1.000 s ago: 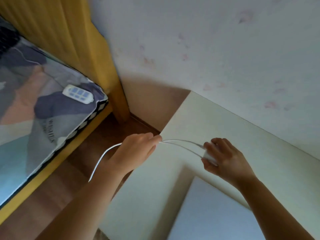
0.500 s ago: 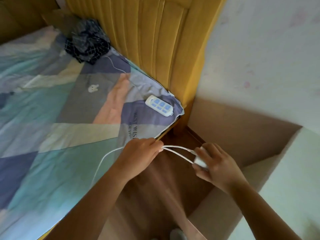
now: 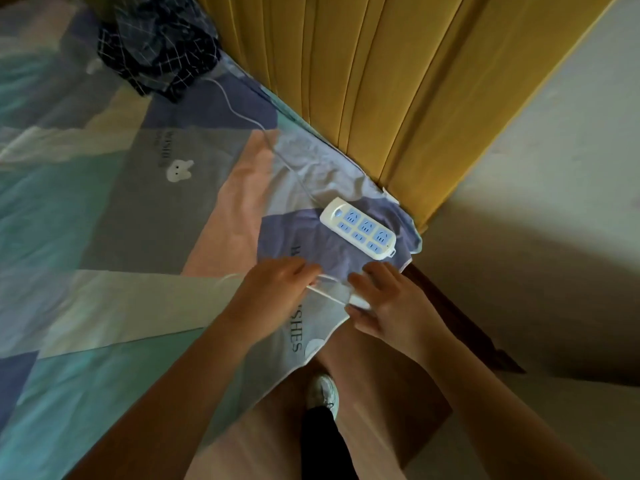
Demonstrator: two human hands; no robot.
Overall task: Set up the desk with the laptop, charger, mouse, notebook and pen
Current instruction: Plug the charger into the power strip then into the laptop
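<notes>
My left hand (image 3: pixel 277 289) pinches the white charger cable (image 3: pixel 327 292), which stretches across to my right hand (image 3: pixel 388 303). My right hand is closed around the white charger block (image 3: pixel 358 301), mostly hidden under the fingers. Both hands hover over the corner of the bed, just below a white power strip (image 3: pixel 358 233) with blue sockets that lies on the bedsheet. The strip's own thin white cord (image 3: pixel 242 116) runs up the bed. The laptop, mouse, notebook and pen are out of view.
A patchwork bedsheet (image 3: pixel 121 220) covers the bed at left, with dark checked cloth (image 3: pixel 156 46) at its head. A yellow padded headboard (image 3: pixel 398 81) stands behind. Pale wall (image 3: pixel 554 202) at right, wooden floor (image 3: pixel 381 393) and my shoe (image 3: pixel 323 391) below.
The view swung left from the desk corner to the bed. Both hands carried the charger and cable over the bed corner, close to the power strip.
</notes>
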